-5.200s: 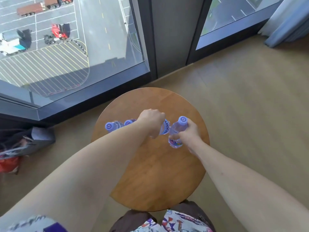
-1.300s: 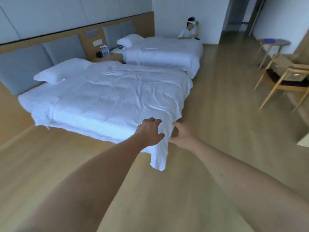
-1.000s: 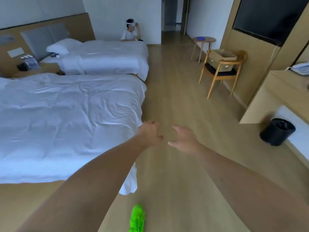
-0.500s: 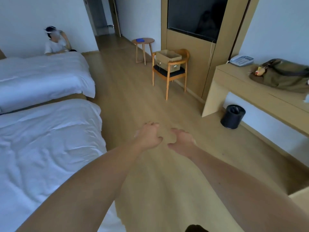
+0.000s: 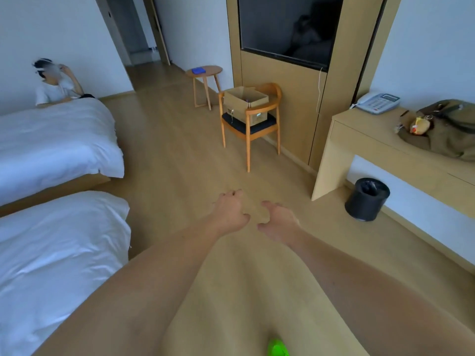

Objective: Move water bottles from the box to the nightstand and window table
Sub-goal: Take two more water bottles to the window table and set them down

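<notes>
An open cardboard box (image 5: pixel 245 101) sits on the seat of a wooden chair (image 5: pixel 250 124) across the room, by the wall panel. A hint of purple shows inside the box; no bottle is clearly visible. Both my arms reach forward over the wooden floor. My left hand (image 5: pixel 230 213) and my right hand (image 5: pixel 279 220) hang side by side with loosely curled fingers and hold nothing. The chair stands well beyond both hands.
Two white beds (image 5: pixel 51 247) fill the left side; a person (image 5: pixel 55 83) sits behind the far one. A small round table (image 5: pixel 204 71) carries a blue item. To the right stand a desk (image 5: pixel 385 147) with phone and bag, and a black bin (image 5: pixel 367 199).
I have let go of the bottles on the round window table and turned around. The view swung from the beds toward the chair with the box, which is now nearer. Both hands stay empty.
</notes>
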The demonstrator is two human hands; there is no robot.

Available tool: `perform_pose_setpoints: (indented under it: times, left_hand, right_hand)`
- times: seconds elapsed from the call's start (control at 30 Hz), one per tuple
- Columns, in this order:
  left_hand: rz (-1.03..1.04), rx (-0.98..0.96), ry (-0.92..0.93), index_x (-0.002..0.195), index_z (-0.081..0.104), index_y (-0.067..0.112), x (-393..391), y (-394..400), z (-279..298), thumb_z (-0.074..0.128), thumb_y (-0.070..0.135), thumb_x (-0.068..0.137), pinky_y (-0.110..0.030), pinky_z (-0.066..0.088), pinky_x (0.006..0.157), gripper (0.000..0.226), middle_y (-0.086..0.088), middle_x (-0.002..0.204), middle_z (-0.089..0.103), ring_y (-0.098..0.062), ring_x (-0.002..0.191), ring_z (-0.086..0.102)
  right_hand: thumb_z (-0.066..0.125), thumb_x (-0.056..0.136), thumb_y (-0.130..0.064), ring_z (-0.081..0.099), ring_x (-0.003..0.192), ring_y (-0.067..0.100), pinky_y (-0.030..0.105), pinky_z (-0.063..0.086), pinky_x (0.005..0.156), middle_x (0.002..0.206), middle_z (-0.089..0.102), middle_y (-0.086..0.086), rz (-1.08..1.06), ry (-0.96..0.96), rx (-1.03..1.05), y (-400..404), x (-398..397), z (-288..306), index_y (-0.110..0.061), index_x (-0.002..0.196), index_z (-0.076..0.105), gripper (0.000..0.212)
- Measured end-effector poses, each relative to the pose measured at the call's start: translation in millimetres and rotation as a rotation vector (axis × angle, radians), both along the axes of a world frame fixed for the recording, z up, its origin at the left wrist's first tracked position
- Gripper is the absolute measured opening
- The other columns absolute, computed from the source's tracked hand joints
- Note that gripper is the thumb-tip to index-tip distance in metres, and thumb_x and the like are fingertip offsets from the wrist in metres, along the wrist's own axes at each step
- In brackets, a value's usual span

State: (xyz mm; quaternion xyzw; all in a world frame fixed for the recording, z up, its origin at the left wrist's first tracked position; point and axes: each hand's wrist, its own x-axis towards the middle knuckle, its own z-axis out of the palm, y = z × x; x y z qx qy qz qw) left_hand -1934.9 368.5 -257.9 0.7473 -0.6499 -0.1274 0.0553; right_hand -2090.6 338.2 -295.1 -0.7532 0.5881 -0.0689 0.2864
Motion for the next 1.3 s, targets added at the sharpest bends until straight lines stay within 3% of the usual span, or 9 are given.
perform_pose_setpoints:
  times: [0.37, 0.63, 0.9, 1.07, 1.2, 1.3]
  left_hand:
    - [0.050, -0.033, 0.148, 0.129, 0.052, 0.008, 71, -202, 4, 0.070, 0.036, 0.088, -0.043, 0.049, 0.098, 0.053, -0.018, 0.127, 0.058, -0.038, 0.120, 0.055]
    - [-0.069, -0.065, 0.157, 0.119, 0.052, 0.011, 204, -352, -5, 0.067, 0.033, 0.090, -0.045, 0.051, 0.091, 0.039, -0.013, 0.117, 0.058, -0.035, 0.113, 0.054]
    - [-0.164, -0.076, 0.137, 0.127, 0.053, 0.008, 336, -482, 18, 0.069, 0.031, 0.089, -0.045, 0.051, 0.093, 0.046, -0.015, 0.117, 0.059, -0.034, 0.112, 0.056]
    - [-0.150, -0.069, 0.151, 0.115, 0.052, 0.011, 389, -550, 7, 0.070, 0.032, 0.087, -0.043, 0.049, 0.090, 0.040, -0.011, 0.110, 0.057, -0.035, 0.111, 0.055]
    - [-0.139, -0.052, 0.140, 0.130, 0.051, 0.007, 422, -618, -7, 0.069, 0.029, 0.089, -0.046, 0.049, 0.098, 0.050, -0.016, 0.122, 0.057, -0.036, 0.118, 0.052]
    - [-0.172, -0.062, 0.053, 0.136, 0.048, 0.009, 443, -684, -8, 0.068, 0.030, 0.091, -0.044, 0.048, 0.098, 0.054, -0.015, 0.131, 0.054, -0.037, 0.121, 0.052]
  right_hand:
    - [0.066, 0.088, -0.033, 0.052, 0.131, 0.032, 0.043, 0.050, 0.101, 0.144, 0.054, 0.007, 0.016, 0.062, -0.029, -203, 68, 17, -0.033, 0.153, 0.041, 0.070]
    - [0.064, 0.086, -0.031, 0.058, 0.119, 0.029, 0.043, 0.056, 0.091, 0.133, 0.060, 0.005, -0.054, 0.053, -0.049, -340, 193, 14, -0.034, 0.152, 0.041, 0.070]
    - [0.061, 0.088, -0.031, 0.060, 0.112, 0.030, 0.042, 0.056, 0.088, 0.123, 0.063, 0.006, -0.128, 0.054, -0.015, -456, 322, 39, -0.027, 0.140, 0.050, 0.053]
    - [0.060, 0.088, -0.027, 0.059, 0.117, 0.030, 0.041, 0.054, 0.093, 0.130, 0.061, 0.006, -0.123, 0.077, -0.006, -525, 378, 39, -0.028, 0.141, 0.050, 0.054]
    - [0.061, 0.091, -0.027, 0.061, 0.106, 0.030, 0.038, 0.054, 0.083, 0.113, 0.061, 0.007, -0.087, 0.116, 0.007, -595, 413, 30, -0.020, 0.138, 0.051, 0.049]
    - [0.064, 0.091, -0.028, 0.061, 0.109, 0.029, 0.039, 0.056, 0.087, 0.119, 0.061, 0.008, -0.092, 0.107, -0.011, -658, 429, 23, -0.021, 0.141, 0.050, 0.052]
